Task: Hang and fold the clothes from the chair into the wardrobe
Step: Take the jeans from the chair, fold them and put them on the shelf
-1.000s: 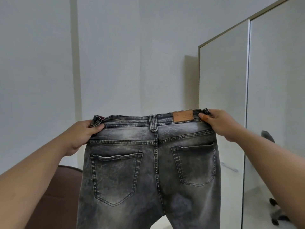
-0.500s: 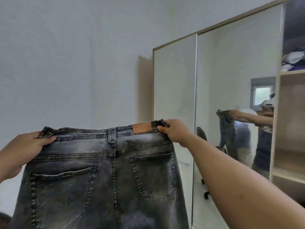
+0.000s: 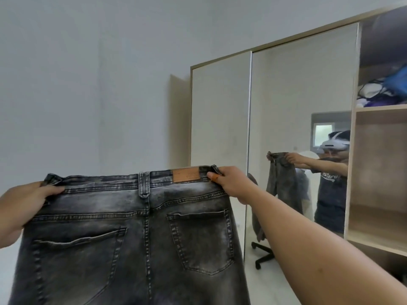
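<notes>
A pair of dark grey washed jeans (image 3: pixel 132 234) hangs spread out in front of me, back side facing me, with two back pockets and a brown leather patch on the waistband. My left hand (image 3: pixel 24 205) grips the left end of the waistband. My right hand (image 3: pixel 233 183) grips the right end, just past the patch. The legs run out of the bottom of the view. The wardrobe (image 3: pixel 378 172) stands at the right with an open section of pale wooden shelves.
Mirrored sliding doors (image 3: pixel 297 128) cover the wardrobe's left part and reflect me, the jeans and an office chair base (image 3: pixel 263 256). The upper shelf holds a heap of blue and purple items (image 3: pixel 387 91). A plain white wall fills the left side.
The view has swung right: the wardrobe's open shelves have come further into view and the brown chair at lower left is gone. Both hands keep the same hold on the waistband.
</notes>
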